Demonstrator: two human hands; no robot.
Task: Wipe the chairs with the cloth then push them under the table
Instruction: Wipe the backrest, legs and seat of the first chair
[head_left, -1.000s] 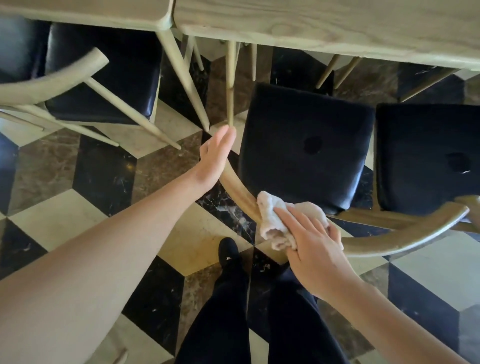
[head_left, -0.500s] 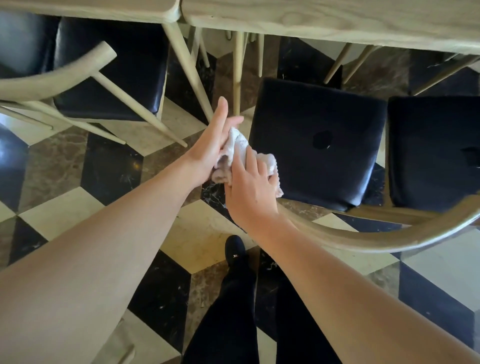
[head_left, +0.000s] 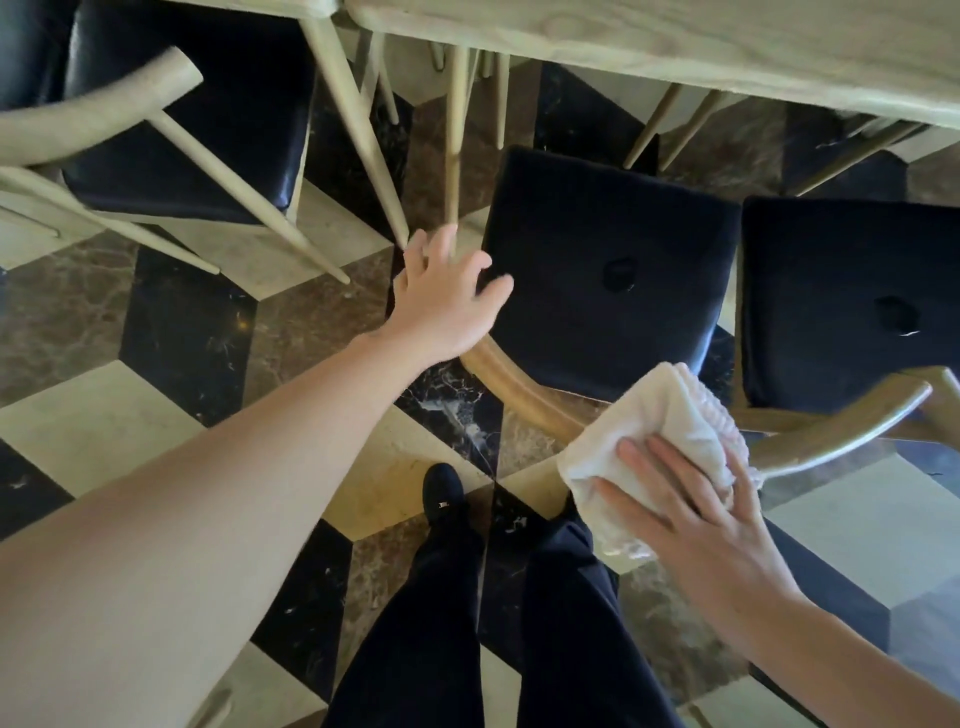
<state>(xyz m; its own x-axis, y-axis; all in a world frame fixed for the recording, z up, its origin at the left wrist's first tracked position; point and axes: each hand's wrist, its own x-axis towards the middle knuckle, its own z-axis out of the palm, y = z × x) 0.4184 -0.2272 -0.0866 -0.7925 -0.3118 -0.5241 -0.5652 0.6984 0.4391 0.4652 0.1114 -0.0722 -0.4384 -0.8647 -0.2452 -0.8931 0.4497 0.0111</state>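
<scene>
The middle chair has a black seat cushion (head_left: 608, 270) and a curved wooden backrest (head_left: 519, 387) right in front of me. My left hand (head_left: 447, 304) rests over the left end of that backrest, fingers spread and relaxed. My right hand (head_left: 691, 512) presses a white cloth (head_left: 654, 431) onto the backrest's right half with flat, splayed fingers. The cloth drapes over the rail and hides that stretch of it. The seat's front edge lies just below the edge of the pale wooden table (head_left: 675, 47).
A second black-seated chair (head_left: 852, 301) stands close on the right, its rail touching or crossing the middle one. A third chair (head_left: 197, 119) sits at the upper left, partly under the table. My legs and a black shoe (head_left: 441, 493) stand on the chequered marble floor (head_left: 156, 322).
My right hand has slid the cloth from the backrest's left end, beside my left hand, along the rail to its right half. My left hand stayed at the left end and flattened.
</scene>
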